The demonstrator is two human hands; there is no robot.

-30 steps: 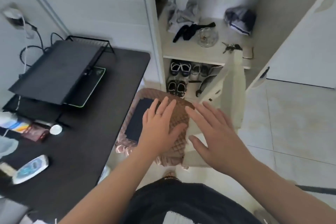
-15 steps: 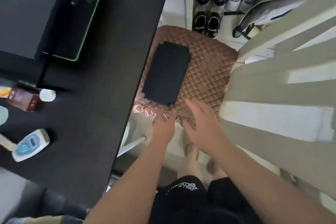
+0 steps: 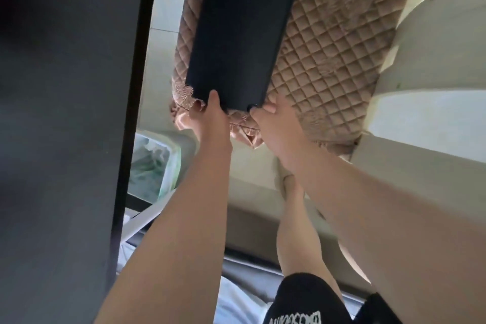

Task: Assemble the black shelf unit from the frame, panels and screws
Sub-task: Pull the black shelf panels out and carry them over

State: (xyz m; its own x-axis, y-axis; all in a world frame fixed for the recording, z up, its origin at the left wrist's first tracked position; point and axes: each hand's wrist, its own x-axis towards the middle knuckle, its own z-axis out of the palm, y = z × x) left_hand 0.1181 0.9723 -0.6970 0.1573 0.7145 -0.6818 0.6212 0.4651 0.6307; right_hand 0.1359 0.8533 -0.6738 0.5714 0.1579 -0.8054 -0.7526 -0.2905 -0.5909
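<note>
Along the left edge of view runs a black desk (image 3: 65,113), with a bag-lined bin (image 3: 155,163) on the floor just beside it. On the quilted brown cushion (image 3: 328,47), toward its left edge, lies the black panel (image 3: 242,34), flat. Left hand (image 3: 210,118) pinches the panel's near edge: thumb on top, other fingers hidden under it. Right hand (image 3: 276,123) grips the panel's near right corner, fingertips bunched together and curled at the edge; cannot tell where the thumb is. Bare foot (image 3: 289,187) on the floor below the right forearm.
</note>
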